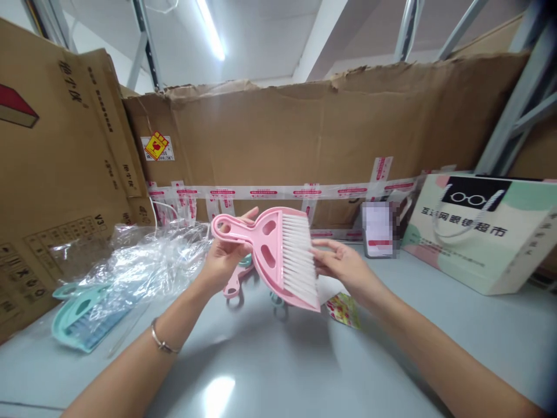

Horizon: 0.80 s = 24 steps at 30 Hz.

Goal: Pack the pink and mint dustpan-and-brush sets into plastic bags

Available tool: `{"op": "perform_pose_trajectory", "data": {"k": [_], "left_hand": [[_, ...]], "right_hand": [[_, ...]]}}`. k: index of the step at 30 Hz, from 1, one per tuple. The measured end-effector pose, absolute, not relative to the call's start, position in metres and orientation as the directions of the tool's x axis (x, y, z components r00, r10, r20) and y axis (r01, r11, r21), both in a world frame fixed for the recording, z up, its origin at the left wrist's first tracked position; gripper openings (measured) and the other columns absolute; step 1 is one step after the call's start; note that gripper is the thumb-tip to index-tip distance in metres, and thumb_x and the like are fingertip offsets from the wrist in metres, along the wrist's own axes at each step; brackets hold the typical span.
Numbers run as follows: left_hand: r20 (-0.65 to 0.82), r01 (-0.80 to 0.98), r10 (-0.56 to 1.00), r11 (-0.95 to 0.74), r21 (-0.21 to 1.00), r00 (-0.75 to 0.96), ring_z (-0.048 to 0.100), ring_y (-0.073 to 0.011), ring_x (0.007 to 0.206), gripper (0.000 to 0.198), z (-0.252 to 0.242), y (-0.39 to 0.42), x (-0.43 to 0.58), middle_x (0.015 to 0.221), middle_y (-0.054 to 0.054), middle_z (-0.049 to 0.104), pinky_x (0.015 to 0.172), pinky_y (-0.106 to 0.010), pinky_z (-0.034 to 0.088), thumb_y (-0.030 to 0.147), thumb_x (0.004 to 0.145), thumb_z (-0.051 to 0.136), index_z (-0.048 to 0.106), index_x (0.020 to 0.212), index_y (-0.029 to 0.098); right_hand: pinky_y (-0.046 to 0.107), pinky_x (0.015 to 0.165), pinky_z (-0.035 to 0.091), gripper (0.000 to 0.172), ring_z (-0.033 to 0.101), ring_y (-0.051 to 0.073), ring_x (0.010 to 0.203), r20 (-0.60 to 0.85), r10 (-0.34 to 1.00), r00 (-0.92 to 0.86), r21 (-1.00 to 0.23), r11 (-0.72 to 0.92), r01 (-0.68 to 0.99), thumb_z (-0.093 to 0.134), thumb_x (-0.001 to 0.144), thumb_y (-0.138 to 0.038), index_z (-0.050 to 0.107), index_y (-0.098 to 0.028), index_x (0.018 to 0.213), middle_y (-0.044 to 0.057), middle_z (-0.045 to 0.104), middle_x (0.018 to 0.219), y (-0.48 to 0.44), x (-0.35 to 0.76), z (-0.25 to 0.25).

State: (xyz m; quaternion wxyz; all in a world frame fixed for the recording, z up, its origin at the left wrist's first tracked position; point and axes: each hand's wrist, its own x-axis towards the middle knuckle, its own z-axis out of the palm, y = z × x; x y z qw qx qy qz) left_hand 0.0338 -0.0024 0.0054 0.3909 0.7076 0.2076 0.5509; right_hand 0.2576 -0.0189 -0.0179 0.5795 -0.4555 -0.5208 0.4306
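A pink dustpan (300, 300) with a matching pink hand brush (275, 241) nested in it is raised above the table, white bristles turned to the right. My left hand (224, 258) is closed around the handle end, thumb in front and fingers partly hidden behind. At the bristle side, my right hand (342, 262) grips the dustpan's edge, its fingertips partly hidden. Behind and below the set, a smaller pink handled item (232, 285) lies on the table. A teal ring-shaped end (277, 300) shows beneath the dustpan; the rest is hidden.
On the left, a teal dustpan and brush (82, 319) lie beside crumpled clear plastic (148, 255). A colourful card (343, 309) rests on the grey table (261, 371). A phone (378, 229) and paper bag (478, 232) stand right. Cardboard boxes (261, 139) wall the back.
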Motion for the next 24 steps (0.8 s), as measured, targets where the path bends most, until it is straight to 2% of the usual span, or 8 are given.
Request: {"op": "perform_pose_trajectory", "data": {"k": [2, 4, 8, 10, 14, 16, 19, 24], "left_hand": [[0.663, -0.119, 0.695, -0.66, 0.742, 0.279, 0.047, -0.0267, 0.118, 0.037, 0.01, -0.008, 0.033, 0.128, -0.011, 0.051, 0.091, -0.04, 0.046, 0.044, 0.074, 0.063, 0.055, 0.103, 0.023], [0.695, -0.073, 0.66, -0.708, 0.702, 0.287, 0.045, -0.0279, 0.12, 0.034, 0.013, -0.016, 0.038, 0.129, -0.01, 0.051, 0.093, -0.042, 0.044, 0.042, 0.072, 0.065, 0.055, 0.098, 0.023], [0.721, 0.002, 0.571, -0.784, 0.62, 0.392, 0.049, -0.0281, 0.116, 0.029, 0.018, -0.029, 0.047, 0.122, -0.01, 0.055, 0.092, -0.044, 0.044, 0.039, 0.073, 0.064, 0.054, 0.096, 0.022], [0.783, 0.047, 0.527, -0.838, 0.544, 0.331, 0.052, -0.026, 0.112, 0.027, 0.022, -0.026, 0.041, 0.116, -0.01, 0.057, 0.092, -0.043, 0.044, 0.037, 0.075, 0.062, 0.053, 0.095, 0.022], [0.911, 0.286, 0.4, -0.865, 0.411, -0.1, 0.054, -0.0207, 0.104, 0.023, 0.024, -0.003, 0.015, 0.105, -0.007, 0.057, 0.092, -0.039, 0.042, 0.036, 0.078, 0.059, 0.049, 0.093, 0.021], [0.921, 0.475, 0.34, -0.789, 0.389, -0.189, 0.054, -0.0193, 0.099, 0.025, 0.016, 0.011, 0.007, 0.102, -0.005, 0.056, 0.09, -0.038, 0.042, 0.038, 0.077, 0.06, 0.048, 0.091, 0.021], [0.932, 0.724, 0.357, -0.627, 0.288, -0.061, 0.053, -0.0195, 0.091, 0.025, -0.004, 0.027, 0.007, 0.089, -0.003, 0.056, 0.088, -0.039, 0.039, 0.038, 0.073, 0.064, 0.048, 0.081, 0.021], [0.703, 0.84, 0.641, -0.53, 0.117, 0.307, 0.048, -0.0211, 0.086, 0.007, -0.029, 0.037, 0.012, 0.085, -0.005, 0.057, 0.077, -0.034, 0.04, 0.025, 0.081, 0.051, 0.051, 0.076, 0.02]], "right_hand": [[0.039, 0.08, 0.048, 0.037, 0.056, 0.021, 0.093, 0.524, 0.826, 0.207, -0.845, 0.474, 0.246, 0.064, 0.069, -0.04, 0.055, -0.023, 0.101, 0.007, 0.059, 0.099, -0.026, 0.255, -0.009], [0.044, 0.09, 0.043, 0.035, 0.049, 0.023, 0.106, 0.776, 0.626, 0.072, -0.57, 0.649, 0.504, 0.062, 0.072, -0.035, 0.055, -0.028, 0.106, 0.007, 0.051, 0.11, -0.035, 0.25, 0.0], [0.045, 0.088, 0.043, 0.02, 0.048, 0.024, 0.102, 0.761, 0.529, -0.376, -0.24, 0.768, 0.594, 0.062, 0.073, -0.03, 0.06, -0.028, 0.093, 0.006, 0.046, 0.103, -0.049, 0.238, 0.02], [0.043, 0.084, 0.045, 0.01, 0.048, 0.023, 0.096, 0.808, 0.478, -0.343, -0.188, 0.762, 0.62, 0.058, 0.076, -0.026, 0.059, -0.025, 0.086, 0.006, 0.046, 0.097, -0.048, 0.242, 0.03], [0.041, 0.081, 0.044, 0.006, 0.049, 0.023, 0.092, 0.936, 0.338, -0.098, -0.159, 0.655, 0.738, 0.054, 0.078, -0.021, 0.059, -0.022, 0.082, 0.008, 0.044, 0.096, -0.027, 0.268, 0.032], [0.041, 0.081, 0.043, 0.012, 0.05, 0.024, 0.094, 0.908, 0.38, -0.174, -0.12, 0.636, 0.762, 0.051, 0.078, -0.019, 0.061, -0.021, 0.085, 0.01, 0.047, 0.101, -0.009, 0.277, 0.017], [0.039, 0.078, 0.044, 0.025, 0.053, 0.024, 0.091, 0.684, 0.599, -0.416, -0.093, 0.638, 0.765, 0.044, 0.079, -0.012, 0.064, -0.02, 0.09, 0.011, 0.056, 0.102, 0.018, 0.276, -0.021], [0.032, 0.075, 0.048, 0.039, 0.06, 0.02, 0.089, 0.53, 0.703, -0.475, -0.163, 0.634, 0.756, 0.043, 0.074, -0.003, 0.067, -0.024, 0.096, 0.006, 0.066, 0.1, 0.041, 0.265, -0.071]]}}
